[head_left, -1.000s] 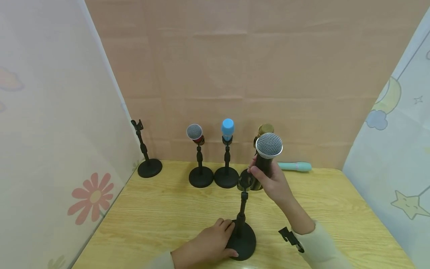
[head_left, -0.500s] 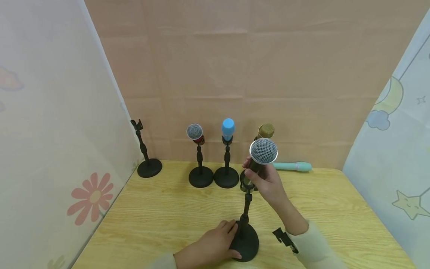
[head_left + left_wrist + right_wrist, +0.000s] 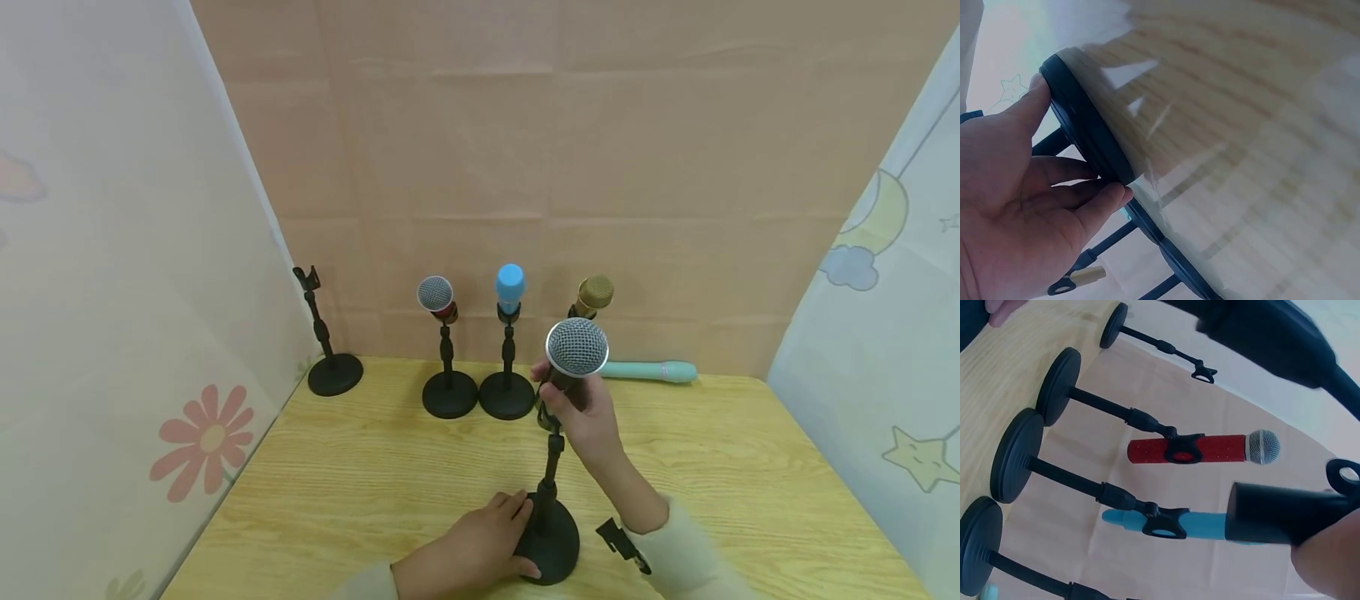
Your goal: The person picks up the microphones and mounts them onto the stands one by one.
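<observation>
My left hand (image 3: pixel 483 542) grips the round black base of a microphone stand (image 3: pixel 551 550) near the table's front, thumb and fingers around its edge; in the left wrist view, fingers (image 3: pixel 1094 209) hold its rim. My right hand (image 3: pixel 588 417) holds a black microphone (image 3: pixel 577 347) with a silver mesh head, right at the stand's clip. Up close in the right wrist view, the tail of that microphone (image 3: pixel 1260 512) sticks out past the clip (image 3: pixel 1342 476). My fingers partly hide its handle in the head view.
Behind stand a red microphone (image 3: pixel 436 295), a blue one (image 3: pixel 510 285) and a gold one (image 3: pixel 596 292), each on a black stand. A mint microphone (image 3: pixel 660 372) lies at the back right. Far left is a bare stand (image 3: pixel 335 375). Walls border the wooden table (image 3: pixel 337 483).
My right hand has moved left and down with the black microphone, bringing it to the stand's clip. The held stand has shifted slightly right with my left hand on its base.
</observation>
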Available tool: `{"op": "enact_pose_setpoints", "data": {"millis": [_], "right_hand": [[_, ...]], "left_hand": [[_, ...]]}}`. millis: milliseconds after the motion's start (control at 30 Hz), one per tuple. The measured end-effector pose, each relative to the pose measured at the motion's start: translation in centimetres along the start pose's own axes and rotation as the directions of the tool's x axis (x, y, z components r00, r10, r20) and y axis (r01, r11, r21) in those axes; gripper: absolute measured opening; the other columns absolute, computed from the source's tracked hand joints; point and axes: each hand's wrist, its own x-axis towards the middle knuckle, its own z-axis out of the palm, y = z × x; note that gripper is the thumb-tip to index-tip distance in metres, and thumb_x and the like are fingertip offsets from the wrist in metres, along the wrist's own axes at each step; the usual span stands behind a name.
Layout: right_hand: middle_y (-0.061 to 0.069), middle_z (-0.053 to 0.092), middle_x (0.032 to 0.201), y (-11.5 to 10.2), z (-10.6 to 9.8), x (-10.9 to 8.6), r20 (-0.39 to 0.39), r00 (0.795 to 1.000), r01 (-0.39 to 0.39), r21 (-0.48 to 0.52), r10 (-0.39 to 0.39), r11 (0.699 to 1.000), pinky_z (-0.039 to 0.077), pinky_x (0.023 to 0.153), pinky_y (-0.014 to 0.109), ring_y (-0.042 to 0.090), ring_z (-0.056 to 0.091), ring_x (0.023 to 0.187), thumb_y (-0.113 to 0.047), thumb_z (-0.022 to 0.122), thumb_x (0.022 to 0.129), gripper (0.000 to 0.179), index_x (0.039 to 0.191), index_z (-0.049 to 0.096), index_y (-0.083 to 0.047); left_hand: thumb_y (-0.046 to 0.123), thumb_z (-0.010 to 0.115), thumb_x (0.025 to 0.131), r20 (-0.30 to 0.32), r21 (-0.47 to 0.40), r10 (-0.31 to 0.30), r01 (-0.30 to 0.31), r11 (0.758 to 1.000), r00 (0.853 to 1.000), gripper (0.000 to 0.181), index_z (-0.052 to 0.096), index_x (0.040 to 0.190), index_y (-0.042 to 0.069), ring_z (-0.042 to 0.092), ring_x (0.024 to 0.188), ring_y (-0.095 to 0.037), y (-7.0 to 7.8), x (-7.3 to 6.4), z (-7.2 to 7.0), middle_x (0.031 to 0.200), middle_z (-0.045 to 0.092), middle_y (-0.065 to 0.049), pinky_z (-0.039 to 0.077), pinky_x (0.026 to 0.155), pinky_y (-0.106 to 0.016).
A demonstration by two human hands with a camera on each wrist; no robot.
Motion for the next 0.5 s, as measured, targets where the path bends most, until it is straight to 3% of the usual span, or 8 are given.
{"op": "enact_pose_setpoints", "data": {"millis": [233,333,500], "right_hand": [[0.007,0.065,0.102,1.2,1.1,0.3,-0.076,0.987,0.147,0.099,-0.140,0.984,0.056,0.085,0.025,0.017,0.063,0.090,-0.024,0.059,0.104,0.030,0.121,0.057,0.001],[0.008,0.065,0.097,1.3,1.4,0.4,-0.118,0.982,0.158,0.112,-0.145,0.981,0.057,0.079,0.025,0.016,0.063,0.083,-0.024,0.058,0.103,0.027,0.119,0.059,-0.002],[0.005,0.067,0.091,1.4,1.7,0.5,-0.155,0.978,0.156,0.079,-0.143,0.985,0.058,0.071,0.022,0.013,0.064,0.077,-0.030,0.062,0.101,0.036,0.110,0.059,0.004]], "left_hand": [[0.071,0.059,0.087,-0.010,0.011,-0.010,0.010,1.000,1.000,0.087,0.050,0.150,0.013,0.047,0.136,-0.014,0.1,0.2,0.1,0.156,0.045,-0.001,0.055,0.092,-0.023],[0.071,0.059,0.087,-0.009,0.012,-0.004,0.004,1.000,1.000,0.087,0.050,0.150,0.013,0.048,0.136,-0.015,0.1,0.3,0.2,0.156,0.045,-0.001,0.055,0.091,-0.023],[0.072,0.057,0.087,-0.016,0.065,0.010,-0.009,0.998,1.000,0.086,0.051,0.149,0.012,0.050,0.134,-0.014,0.1,0.4,0.5,0.155,0.047,-0.001,0.054,0.093,-0.021]]}}
